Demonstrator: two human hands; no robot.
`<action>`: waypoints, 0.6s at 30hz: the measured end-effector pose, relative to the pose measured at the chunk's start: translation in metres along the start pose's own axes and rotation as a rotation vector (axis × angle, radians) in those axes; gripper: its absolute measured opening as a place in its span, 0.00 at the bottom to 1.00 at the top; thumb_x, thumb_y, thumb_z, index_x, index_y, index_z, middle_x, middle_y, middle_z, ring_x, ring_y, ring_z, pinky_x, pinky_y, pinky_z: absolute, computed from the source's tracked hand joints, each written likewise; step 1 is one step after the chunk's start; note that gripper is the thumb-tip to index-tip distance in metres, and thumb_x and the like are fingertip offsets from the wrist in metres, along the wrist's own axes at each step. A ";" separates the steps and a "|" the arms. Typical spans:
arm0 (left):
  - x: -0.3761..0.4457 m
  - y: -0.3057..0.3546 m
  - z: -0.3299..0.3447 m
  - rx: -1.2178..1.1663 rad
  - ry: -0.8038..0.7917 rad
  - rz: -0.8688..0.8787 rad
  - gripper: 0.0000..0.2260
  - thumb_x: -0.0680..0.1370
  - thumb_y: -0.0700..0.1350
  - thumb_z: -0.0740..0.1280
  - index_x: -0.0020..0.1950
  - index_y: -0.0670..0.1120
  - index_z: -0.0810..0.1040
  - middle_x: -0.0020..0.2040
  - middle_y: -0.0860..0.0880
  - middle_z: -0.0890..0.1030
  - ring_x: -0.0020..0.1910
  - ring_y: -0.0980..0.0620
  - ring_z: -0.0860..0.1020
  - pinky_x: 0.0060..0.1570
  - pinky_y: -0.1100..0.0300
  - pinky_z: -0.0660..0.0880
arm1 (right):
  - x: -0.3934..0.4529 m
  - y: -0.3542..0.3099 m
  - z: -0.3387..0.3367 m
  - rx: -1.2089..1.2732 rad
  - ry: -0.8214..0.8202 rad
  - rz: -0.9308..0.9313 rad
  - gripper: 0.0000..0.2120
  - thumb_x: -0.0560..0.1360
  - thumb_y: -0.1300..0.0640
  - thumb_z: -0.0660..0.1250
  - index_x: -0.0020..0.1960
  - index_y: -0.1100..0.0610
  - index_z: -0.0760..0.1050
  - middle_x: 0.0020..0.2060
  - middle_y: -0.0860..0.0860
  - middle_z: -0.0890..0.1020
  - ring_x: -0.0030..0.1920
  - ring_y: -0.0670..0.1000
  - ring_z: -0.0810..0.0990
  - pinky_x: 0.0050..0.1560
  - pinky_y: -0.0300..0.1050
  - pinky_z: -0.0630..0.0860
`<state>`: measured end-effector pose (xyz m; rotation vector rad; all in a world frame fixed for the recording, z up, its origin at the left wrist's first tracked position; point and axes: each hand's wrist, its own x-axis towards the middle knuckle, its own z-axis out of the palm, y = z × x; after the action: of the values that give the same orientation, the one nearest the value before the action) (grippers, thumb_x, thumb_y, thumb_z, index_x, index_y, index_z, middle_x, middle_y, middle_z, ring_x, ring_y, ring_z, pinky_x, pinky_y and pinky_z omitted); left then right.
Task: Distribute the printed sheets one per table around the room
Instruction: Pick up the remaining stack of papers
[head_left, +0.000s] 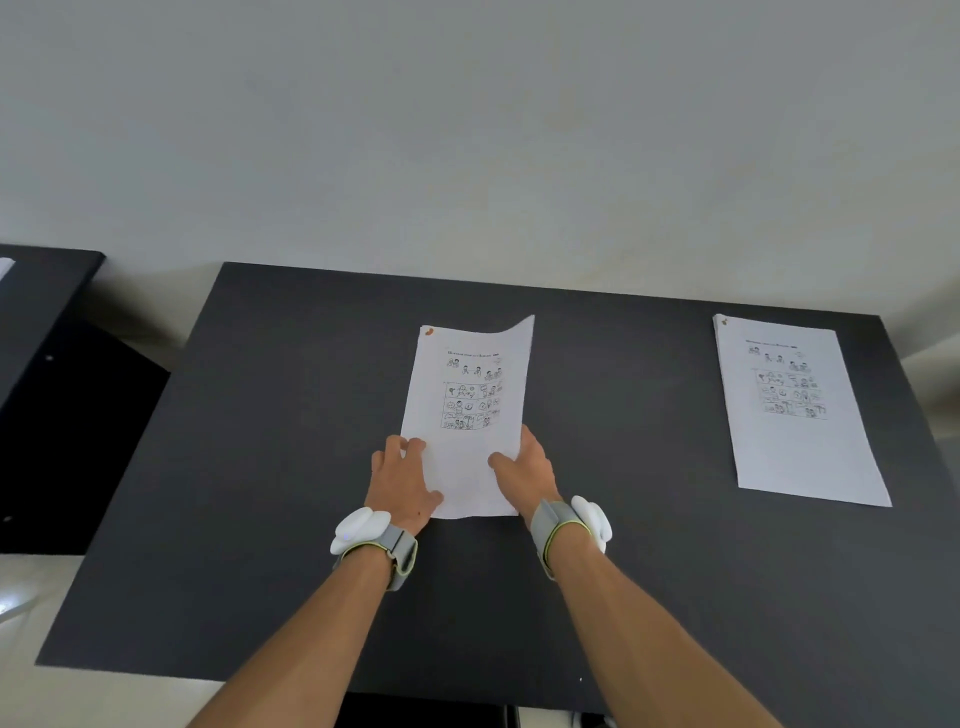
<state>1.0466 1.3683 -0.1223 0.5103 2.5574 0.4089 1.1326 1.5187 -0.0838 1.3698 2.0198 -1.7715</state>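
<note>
dark counter (260, 519) against wall | stack of sheets (800, 415) far right on it | sheet (467, 415) mid-counter, far corner curled | left hand (400, 480), right hand (524, 467) pinch its near edges | step: placing or lifting, unclear | next: carry to another counter (41, 291).

Matt dark table top (260, 467), thin white paper sheets (467, 405) (printed), matt wall (467, 130)

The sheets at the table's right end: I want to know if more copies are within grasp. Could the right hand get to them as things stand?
Probably yes. The right hand is busy holding the middle sheet, but only bare table lies between it and the right-end sheets; nothing blocks the way.
</note>
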 end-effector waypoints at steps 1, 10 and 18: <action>0.000 0.000 -0.001 -0.007 -0.005 -0.003 0.32 0.71 0.47 0.75 0.72 0.48 0.67 0.68 0.48 0.64 0.66 0.45 0.65 0.59 0.53 0.76 | 0.000 0.000 -0.002 -0.027 -0.009 -0.014 0.23 0.75 0.63 0.58 0.67 0.48 0.71 0.52 0.47 0.80 0.43 0.43 0.78 0.36 0.34 0.71; -0.010 0.043 -0.003 -0.355 0.020 -0.153 0.32 0.75 0.50 0.69 0.74 0.41 0.62 0.69 0.43 0.66 0.67 0.42 0.68 0.63 0.49 0.72 | -0.004 0.012 -0.060 0.089 0.037 0.064 0.23 0.74 0.65 0.60 0.66 0.48 0.75 0.53 0.49 0.84 0.54 0.54 0.82 0.58 0.52 0.80; -0.015 0.096 -0.013 -0.621 -0.109 -0.158 0.11 0.76 0.41 0.68 0.58 0.46 0.76 0.52 0.47 0.82 0.51 0.46 0.82 0.51 0.53 0.78 | -0.024 0.037 -0.138 0.121 0.127 0.040 0.22 0.75 0.65 0.62 0.66 0.48 0.75 0.54 0.48 0.83 0.54 0.54 0.82 0.56 0.50 0.78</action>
<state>1.0784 1.4449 -0.0698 0.0954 2.1839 1.0318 1.2333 1.6178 -0.0536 1.5840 1.9585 -1.8620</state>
